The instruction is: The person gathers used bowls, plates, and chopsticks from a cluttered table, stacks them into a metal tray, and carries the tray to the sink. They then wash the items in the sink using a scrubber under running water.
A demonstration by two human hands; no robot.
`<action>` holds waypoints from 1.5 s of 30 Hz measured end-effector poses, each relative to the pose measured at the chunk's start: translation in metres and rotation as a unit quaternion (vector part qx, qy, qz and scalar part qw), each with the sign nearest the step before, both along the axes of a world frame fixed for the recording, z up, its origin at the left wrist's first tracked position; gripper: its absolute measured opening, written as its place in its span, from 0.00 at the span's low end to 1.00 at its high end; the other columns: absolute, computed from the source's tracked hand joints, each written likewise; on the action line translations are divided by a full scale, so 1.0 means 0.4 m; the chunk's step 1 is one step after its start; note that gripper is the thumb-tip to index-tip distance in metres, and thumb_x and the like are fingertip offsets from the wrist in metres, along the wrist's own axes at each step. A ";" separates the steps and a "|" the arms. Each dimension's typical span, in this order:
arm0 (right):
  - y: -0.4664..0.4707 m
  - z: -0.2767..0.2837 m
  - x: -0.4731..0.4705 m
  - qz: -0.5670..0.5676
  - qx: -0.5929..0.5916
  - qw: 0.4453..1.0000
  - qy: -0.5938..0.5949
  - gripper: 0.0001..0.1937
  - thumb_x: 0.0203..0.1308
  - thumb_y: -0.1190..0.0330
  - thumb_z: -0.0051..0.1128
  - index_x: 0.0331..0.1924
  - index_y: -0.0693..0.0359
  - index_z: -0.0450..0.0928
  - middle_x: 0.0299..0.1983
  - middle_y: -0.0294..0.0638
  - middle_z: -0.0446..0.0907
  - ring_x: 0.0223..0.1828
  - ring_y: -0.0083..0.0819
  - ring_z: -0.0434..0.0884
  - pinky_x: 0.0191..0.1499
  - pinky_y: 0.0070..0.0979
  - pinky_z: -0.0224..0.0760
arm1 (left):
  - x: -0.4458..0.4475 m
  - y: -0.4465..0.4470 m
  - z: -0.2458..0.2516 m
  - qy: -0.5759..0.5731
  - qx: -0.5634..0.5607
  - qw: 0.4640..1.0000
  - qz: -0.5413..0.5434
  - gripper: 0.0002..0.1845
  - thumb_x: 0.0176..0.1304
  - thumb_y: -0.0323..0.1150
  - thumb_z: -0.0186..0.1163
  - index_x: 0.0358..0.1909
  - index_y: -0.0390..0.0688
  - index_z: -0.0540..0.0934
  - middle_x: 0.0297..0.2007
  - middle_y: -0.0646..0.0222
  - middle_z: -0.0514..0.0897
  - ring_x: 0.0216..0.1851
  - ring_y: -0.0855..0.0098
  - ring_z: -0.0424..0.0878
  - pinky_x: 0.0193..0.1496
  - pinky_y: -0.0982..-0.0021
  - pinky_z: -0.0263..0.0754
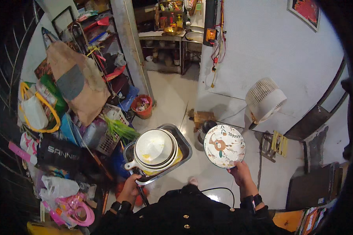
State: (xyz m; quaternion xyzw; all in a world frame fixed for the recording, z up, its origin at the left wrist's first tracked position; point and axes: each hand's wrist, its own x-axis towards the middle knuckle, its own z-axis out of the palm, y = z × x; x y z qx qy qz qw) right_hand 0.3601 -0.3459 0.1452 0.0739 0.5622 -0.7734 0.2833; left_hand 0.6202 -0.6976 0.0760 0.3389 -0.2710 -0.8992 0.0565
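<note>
My left hand (130,185) grips the near corner of a rectangular metal tray (186,144), thumb over the rim. Stacked dishes rest in the tray, topped by a white bowl (153,147) with yellowish stains inside. Under that bowl is a white dish with a short holed handle (131,165), which points toward my left hand. Something yellow shows beneath the stack; what it is I cannot tell. To the right, my right hand (240,171) holds a round plate (224,146) by its near rim. The plate bears a brown bird and leaf pattern, and its face is turned up toward me.
Ahead, a doorway leads to a kitchen counter (161,35) with bottles and pans. A red waste bin (142,107) stands left of the tiled floor (170,91). Bags and a basket with green vegetables (120,129) crowd the left. A white fan (265,98) and folding stool (273,145) are right.
</note>
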 end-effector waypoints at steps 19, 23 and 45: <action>-0.745 -0.014 -0.776 0.124 -0.008 0.992 0.009 0.17 0.52 0.74 0.38 0.48 0.68 0.62 0.38 0.45 0.74 0.31 0.31 0.75 0.28 0.23 0.72 | -0.795 -0.691 0.113 0.003 -0.011 0.995 0.096 0.15 0.46 0.31 0.52 0.38 0.38 0.72 0.27 0.66 0.78 0.22 0.71 0.75 0.19 0.74 0.70; -0.879 -0.056 -0.894 0.104 0.041 0.993 0.040 0.17 0.51 0.74 0.38 0.47 0.68 0.64 0.35 0.45 0.75 0.27 0.31 0.76 0.25 0.23 0.72 | -1.005 -0.849 0.118 0.039 0.025 0.998 0.050 0.14 0.46 0.26 0.52 0.37 0.34 0.71 0.31 0.61 0.78 0.30 0.67 0.78 0.35 0.69 0.76; -1.318 -0.118 -1.665 0.043 0.070 0.997 0.014 0.20 0.53 0.72 0.39 0.52 0.65 0.58 0.41 0.44 0.73 0.33 0.31 0.76 0.26 0.25 0.75 | -2.105 -1.322 0.117 0.021 -0.021 0.998 -0.058 0.08 0.47 0.30 0.53 0.29 0.39 0.75 0.24 0.68 0.79 0.19 0.74 0.75 0.19 0.76 0.70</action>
